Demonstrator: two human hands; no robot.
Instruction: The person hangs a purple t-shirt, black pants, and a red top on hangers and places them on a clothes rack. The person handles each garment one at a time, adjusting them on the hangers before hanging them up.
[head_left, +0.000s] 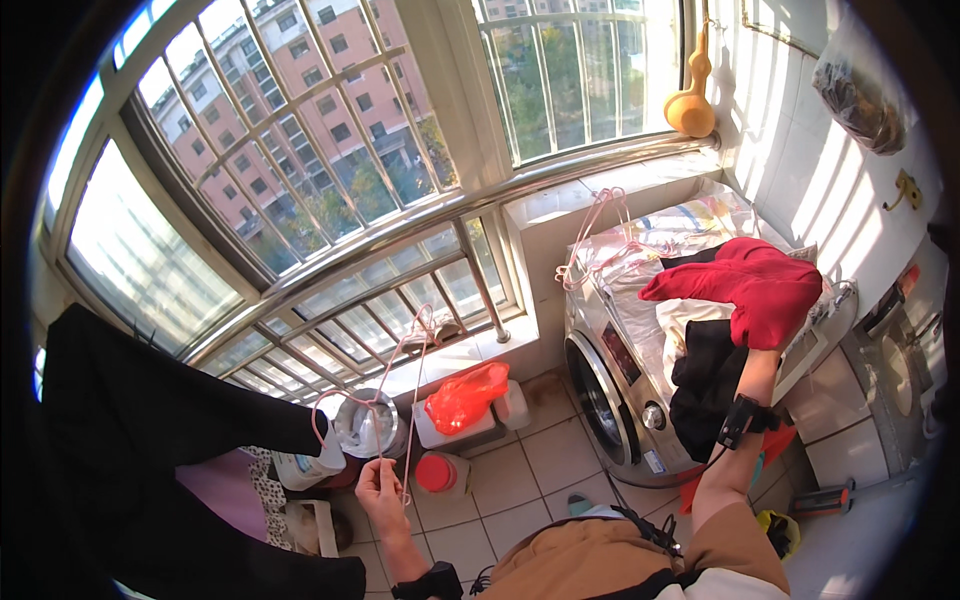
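Observation:
Between the fingers of my left hand (381, 491) is a thin pink wire hanger (375, 405), raised above the tiled floor. A red garment (772, 289) covers my right hand, leaving only the wrist (763, 364) bare below its edge. Whether the hidden fingers grip the cloth cannot be seen. Under and beside the red garment, a black garment (709, 375) and a cream cloth (686, 322) lie on the covered top of a front-loading washing machine (630, 390). More pink hangers (592, 247) rest at the machine's back left corner.
Dark clothes (150, 450) hang at the left. A metal railing (375, 232) runs along the barred window. On the floor stand a metal pot (367, 427), a red-lidded jar (436, 472) and a white box under a red plastic bag (465, 394). A gourd (690, 109) hangs in the corner.

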